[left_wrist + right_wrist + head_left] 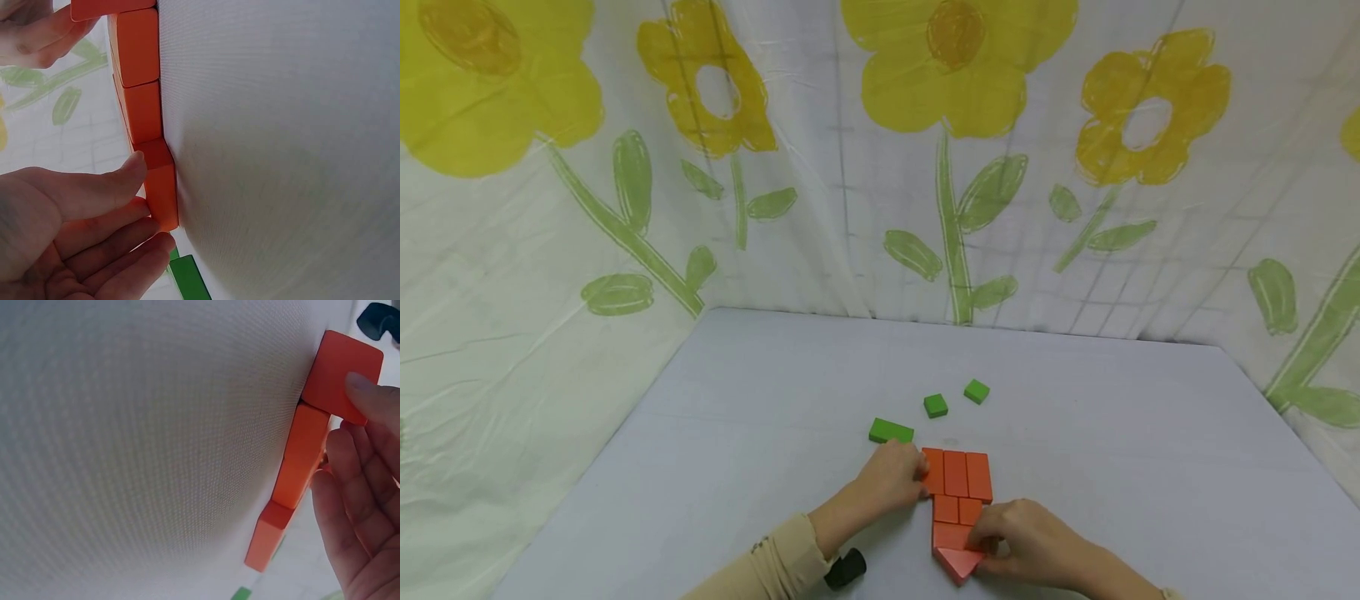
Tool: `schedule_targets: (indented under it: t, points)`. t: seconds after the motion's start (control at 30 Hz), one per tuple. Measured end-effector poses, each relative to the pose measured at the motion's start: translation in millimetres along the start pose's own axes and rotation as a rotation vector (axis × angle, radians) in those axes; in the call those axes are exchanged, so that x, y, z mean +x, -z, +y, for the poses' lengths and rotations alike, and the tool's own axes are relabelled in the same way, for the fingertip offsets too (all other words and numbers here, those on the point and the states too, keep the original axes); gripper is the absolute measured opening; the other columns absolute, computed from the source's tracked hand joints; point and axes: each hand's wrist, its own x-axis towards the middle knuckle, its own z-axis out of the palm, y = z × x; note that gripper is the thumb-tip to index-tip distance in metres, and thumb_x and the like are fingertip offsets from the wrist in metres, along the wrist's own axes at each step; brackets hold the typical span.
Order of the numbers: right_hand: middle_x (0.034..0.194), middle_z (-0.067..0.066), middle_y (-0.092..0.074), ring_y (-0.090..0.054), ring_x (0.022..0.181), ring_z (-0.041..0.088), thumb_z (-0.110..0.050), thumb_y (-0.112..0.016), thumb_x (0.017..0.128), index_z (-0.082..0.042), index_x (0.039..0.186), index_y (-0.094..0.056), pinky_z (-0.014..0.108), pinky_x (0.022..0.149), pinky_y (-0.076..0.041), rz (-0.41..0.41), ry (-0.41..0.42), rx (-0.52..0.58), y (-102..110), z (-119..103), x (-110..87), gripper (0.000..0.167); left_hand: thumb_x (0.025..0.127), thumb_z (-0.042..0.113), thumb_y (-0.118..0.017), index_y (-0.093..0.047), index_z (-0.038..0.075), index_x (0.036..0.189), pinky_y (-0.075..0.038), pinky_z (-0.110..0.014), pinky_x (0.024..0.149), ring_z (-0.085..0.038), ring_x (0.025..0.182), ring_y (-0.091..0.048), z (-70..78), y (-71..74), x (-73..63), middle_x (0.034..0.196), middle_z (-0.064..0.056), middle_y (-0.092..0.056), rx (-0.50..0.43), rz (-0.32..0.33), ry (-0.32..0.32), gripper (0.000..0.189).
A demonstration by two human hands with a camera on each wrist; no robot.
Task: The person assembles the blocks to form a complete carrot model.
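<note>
Red-orange blocks lie flat together in the head view: three long blocks (956, 473) side by side, two small square blocks (946, 508) below them, a crosswise block (950, 534), then a triangular block (957, 564) pointing toward me. My left hand (887, 477) touches the outer side of the leftmost long block (161, 190) with thumb and fingertips, the fingers loosely bent. At the triangle's right corner, my right hand (1030, 542) pinches it between thumb and fingers. The right wrist view shows that thumb on the triangle's red side; the fingertips behind are partly hidden.
Beyond my left hand lies a green rectangular block (891, 431). Two small green blocks (936, 406) sit farther back on the pale table (760, 417). A black cylindrical object (846, 569) is beside my left cuff. A flowered curtain (820, 208) hangs behind the table.
</note>
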Motion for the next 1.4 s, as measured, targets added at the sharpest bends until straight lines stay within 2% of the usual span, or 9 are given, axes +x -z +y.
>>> schedule_targets:
  t: [0.27,0.43,0.53,0.73,0.83,0.9,0.97,1.07,1.4]
  points:
    - [0.083,-0.018,-0.063,-0.052,0.071,-0.006,-0.010,-0.081,0.077,-0.014,0.091,-0.074,0.016,0.063,-0.048,-0.053,-0.079,0.016,6.3,-1.4,-0.2,0.016,0.077,0.008,-0.080,-0.054,0.012,0.061,-0.025,-0.019,0.054,-0.006,0.058,-0.030,0.2,-0.2,-0.3,0.059,0.007,-0.032,-0.013,0.000,0.001,0.031]
    - [0.085,-0.018,-0.063,-0.054,0.073,-0.003,-0.014,-0.082,0.077,-0.014,0.094,-0.073,0.021,0.066,-0.050,-0.139,-0.183,0.109,26.0,2.4,4.5,0.019,0.078,0.008,-0.080,-0.051,0.013,0.060,-0.025,-0.020,0.055,-0.006,0.059,-0.029,-0.6,-0.2,-0.6,0.059,0.007,-0.031,-0.015,0.007,-0.002,0.035]
    - [0.086,-0.014,-0.065,-0.056,0.075,-0.001,-0.014,-0.081,0.078,-0.012,0.095,-0.072,0.024,0.068,-0.051,-0.159,-0.188,0.171,41.4,8.4,12.8,0.018,0.077,0.008,-0.081,-0.047,0.013,0.059,-0.024,-0.020,0.055,-0.007,0.059,-0.028,-1.8,-0.1,-1.1,0.059,0.007,-0.030,-0.027,0.010,0.002,0.038]
    - [0.086,-0.006,-0.068,-0.060,0.076,0.004,-0.007,-0.075,0.083,-0.004,0.095,-0.072,0.024,0.068,-0.052,-0.040,-0.177,0.136,60.1,23.6,42.5,0.013,0.076,0.008,-0.082,-0.055,0.011,0.061,-0.025,-0.021,0.054,-0.007,0.060,-0.030,-3.5,0.7,-1.5,0.059,0.007,-0.032,-0.081,0.014,0.033,0.031]
    - [0.085,-0.003,-0.068,-0.061,0.075,0.006,-0.006,-0.074,0.084,-0.001,0.095,-0.071,0.023,0.066,-0.051,0.026,-0.185,0.085,60.4,29.0,62.0,0.012,0.074,0.009,-0.083,-0.073,0.005,0.074,-0.037,-0.018,0.057,-0.005,0.064,-0.043,-4.4,1.5,-0.9,0.064,0.008,-0.056,-0.104,0.019,0.041,0.011]
    - [0.086,-0.001,-0.069,-0.063,0.077,0.009,-0.008,-0.073,0.085,0.000,0.095,-0.071,0.024,0.067,-0.052,0.043,-0.197,0.065,59.0,31.1,75.9,0.013,0.073,0.010,-0.084,-0.078,0.004,0.086,-0.044,-0.019,0.063,-0.006,0.069,-0.051,-5.3,1.6,-1.0,0.075,0.003,-0.069,-0.112,0.022,0.038,0.015]
    - [0.086,0.001,-0.070,-0.064,0.078,0.011,-0.009,-0.073,0.086,0.000,0.095,-0.071,0.025,0.069,-0.052,0.043,-0.196,0.043,56.2,33.2,91.8,0.013,0.073,0.011,-0.085,-0.078,0.003,0.092,-0.048,-0.022,0.069,-0.008,0.076,-0.057,-6.9,1.3,-1.8,0.087,-0.002,-0.074,-0.106,0.029,0.031,0.021]
    - [0.087,0.004,-0.070,-0.064,0.080,0.014,-0.008,-0.073,0.086,0.001,0.096,-0.071,0.026,0.072,-0.052,0.017,-0.183,0.001,50.8,36.4,112.9,0.013,0.072,0.012,-0.085,-0.078,0.004,0.091,-0.047,-0.024,0.073,-0.011,0.079,-0.060,-8.6,0.4,-2.3,0.086,0.000,-0.073,-0.079,0.045,-0.002,0.021]
    - [0.080,0.003,-0.063,-0.056,0.075,0.016,-0.006,-0.074,0.081,0.000,0.095,-0.070,0.033,0.071,-0.049,-0.072,-0.265,-0.113,24.8,37.8,151.2,0.016,0.071,0.011,-0.085,-0.078,0.003,0.089,-0.048,-0.018,0.066,-0.006,0.076,-0.061,-11.9,-1.4,0.2,0.085,0.001,-0.072,-0.080,0.052,-0.046,0.021]
